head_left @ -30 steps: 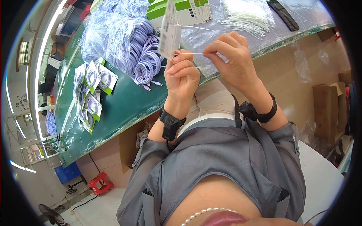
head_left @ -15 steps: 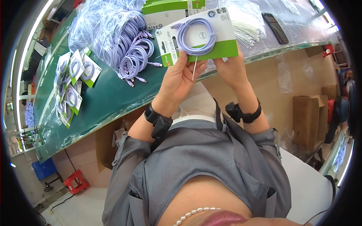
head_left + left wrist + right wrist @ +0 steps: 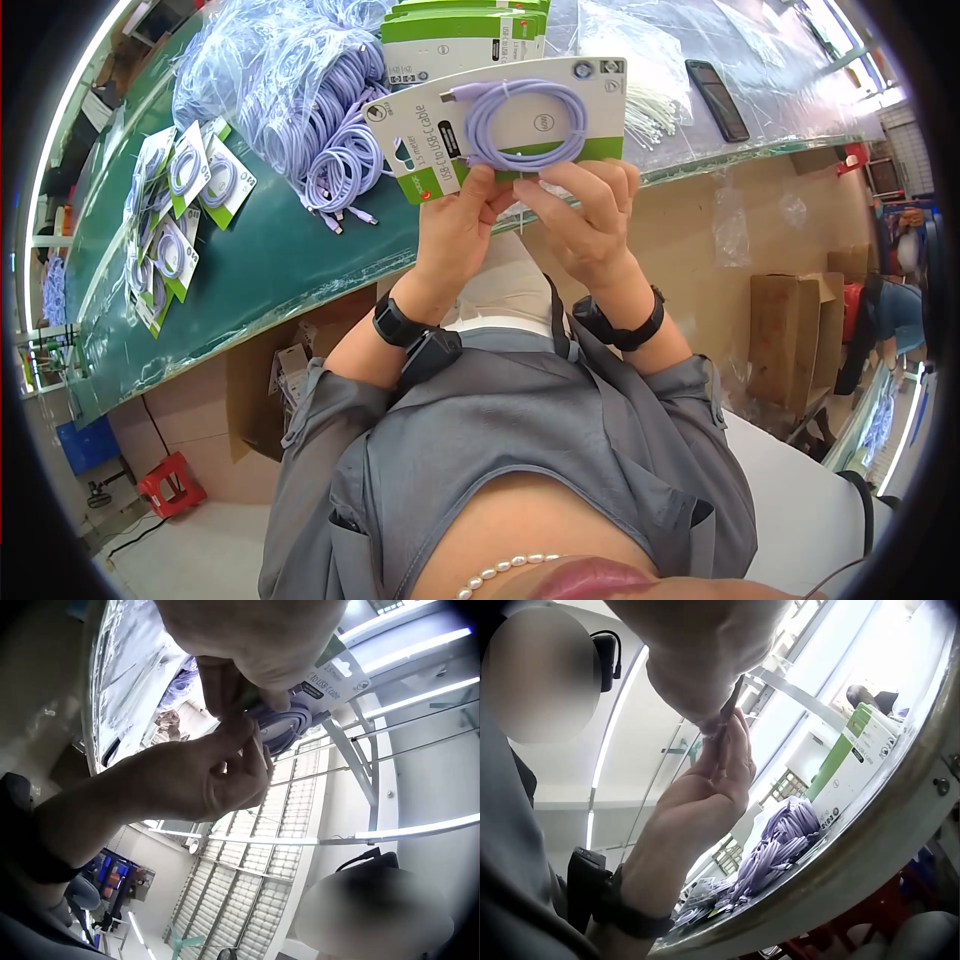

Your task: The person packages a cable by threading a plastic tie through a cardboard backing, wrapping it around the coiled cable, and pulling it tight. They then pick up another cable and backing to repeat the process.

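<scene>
A white and green card (image 3: 545, 125) faces up with a coiled lilac USB-C cable (image 3: 485, 118) fixed on its front. My left hand (image 3: 453, 228) grips the card's lower left edge, thumb on the front and fingers behind. Beside it, my right hand (image 3: 590, 220) has curled fingers at the lower edge, thumb and index pinching close under the coil, where a thin white cable tie is mostly hidden by the fingers. In the left wrist view the right hand (image 3: 202, 776) shows its fingertips drawn together just below the cable (image 3: 289, 727).
Lilac cables in plastic wrap (image 3: 270, 95) heap on the green table (image 3: 260, 240). Several finished carded cables (image 3: 180, 200) lie at the left. Behind the held card stands a stack of cards (image 3: 460, 40). White cable ties (image 3: 640, 95) and a phone (image 3: 717, 100) lie at the right.
The card was edge-on while the right hand drew the tie out; it then turned face-up between both hands. Since then it has lowered slightly, and the right fingers have moved from its right corner toward the tie.
</scene>
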A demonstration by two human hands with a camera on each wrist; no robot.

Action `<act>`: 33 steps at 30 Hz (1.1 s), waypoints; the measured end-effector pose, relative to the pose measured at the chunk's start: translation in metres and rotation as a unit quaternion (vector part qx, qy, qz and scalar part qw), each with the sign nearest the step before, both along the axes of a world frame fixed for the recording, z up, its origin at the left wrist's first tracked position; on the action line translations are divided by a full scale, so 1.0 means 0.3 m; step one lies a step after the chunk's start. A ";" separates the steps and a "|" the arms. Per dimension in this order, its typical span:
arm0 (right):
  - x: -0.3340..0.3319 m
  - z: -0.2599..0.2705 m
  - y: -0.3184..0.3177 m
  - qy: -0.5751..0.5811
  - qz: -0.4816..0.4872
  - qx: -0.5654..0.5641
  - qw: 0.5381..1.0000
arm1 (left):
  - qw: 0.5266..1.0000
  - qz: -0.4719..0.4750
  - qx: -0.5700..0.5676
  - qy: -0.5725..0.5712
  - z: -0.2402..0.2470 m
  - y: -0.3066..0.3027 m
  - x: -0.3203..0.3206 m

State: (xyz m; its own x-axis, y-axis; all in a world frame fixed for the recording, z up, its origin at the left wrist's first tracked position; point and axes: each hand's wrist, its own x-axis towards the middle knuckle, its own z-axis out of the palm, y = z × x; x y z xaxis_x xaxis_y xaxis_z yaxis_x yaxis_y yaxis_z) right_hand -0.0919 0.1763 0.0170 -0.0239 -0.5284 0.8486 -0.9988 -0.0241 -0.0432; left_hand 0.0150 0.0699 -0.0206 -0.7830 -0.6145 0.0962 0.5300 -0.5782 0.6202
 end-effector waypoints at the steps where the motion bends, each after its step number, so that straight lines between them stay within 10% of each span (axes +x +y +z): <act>1: 0.000 -0.003 -0.010 -0.010 0.015 -0.008 1.000 | 1.000 0.008 -0.018 -0.011 -0.004 0.001 0.002; 19: 0.017 -0.081 -0.047 -0.207 0.066 -0.048 0.975 | 0.992 0.063 -0.047 -0.095 -0.006 -0.037 0.007; 22: -0.002 -0.090 -0.038 -0.139 0.080 -0.030 0.987 | 0.774 0.217 -0.594 -0.031 0.037 -0.089 0.028; 31: 0.014 -0.090 -0.033 -0.122 0.032 -0.048 0.991 | 0.729 0.230 -0.644 0.045 0.096 -0.116 0.032; 33: 0.039 -0.104 -0.028 -0.541 0.138 -0.061 0.827 | 0.724 0.230 -0.648 0.056 0.124 -0.108 0.038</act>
